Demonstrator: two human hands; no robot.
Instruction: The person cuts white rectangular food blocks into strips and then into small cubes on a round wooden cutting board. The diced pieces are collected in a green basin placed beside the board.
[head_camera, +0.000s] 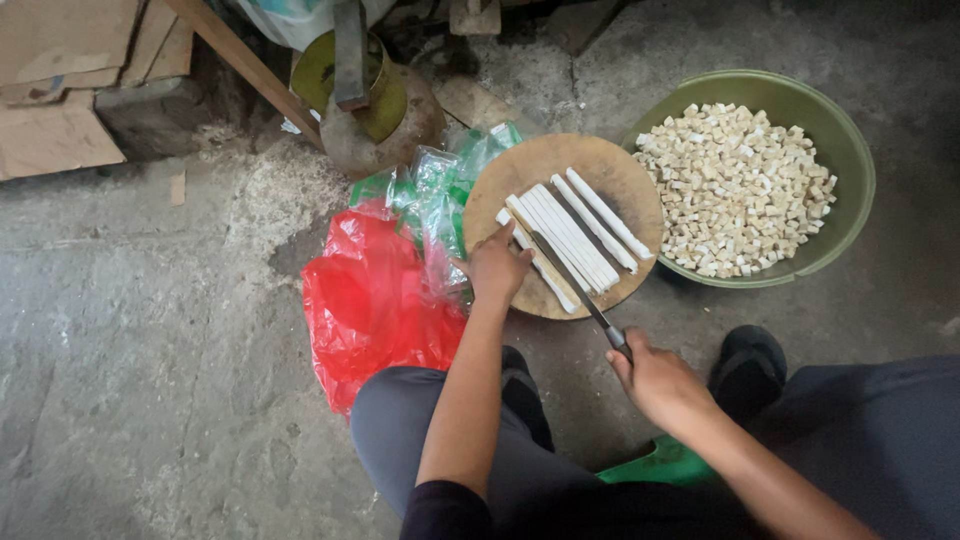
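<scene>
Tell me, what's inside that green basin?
The green basin holds a heap of small pale cubes, filling most of it. Its bottom, and any pieces beneath the top layer, are covered.

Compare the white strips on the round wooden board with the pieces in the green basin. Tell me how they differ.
The strips are long, narrow sticks; the pieces are small cubes. The strips lie side by side in a flat row on the wooden board; the pieces sit heaped loosely in the green basin. The left hand presses on the strips and the right hand holds a knife over them; nothing touches the pieces. Both look the same pale off-white.
</scene>
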